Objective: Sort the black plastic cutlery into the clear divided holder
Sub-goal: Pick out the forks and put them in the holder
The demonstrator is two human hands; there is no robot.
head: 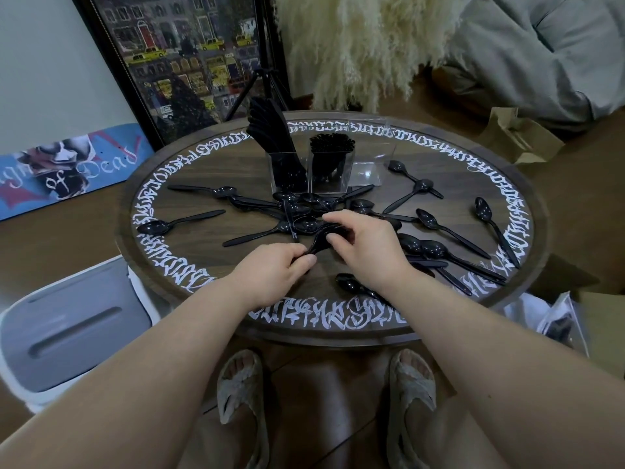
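Several black plastic spoons [436, 225] lie scattered over the round dark wooden table [527, 292]. The clear divided holder [363, 172] stands at the table's far middle; its left compartment holds black knives fanned upward, its middle one holds black forks, its right one looks empty. My left hand [274, 270] grips the handles of a small bunch of spoons [319, 236] near the table's front centre. My right hand [363, 243] pinches the bowl end of that same bunch, just to the right.
A white and grey bin [67, 330] stands at the left of the table. A framed picture [182, 62] and a tripod lean behind it. Brown paper bags [521, 137] lie at the right, and clear packaging sits at the lower right.
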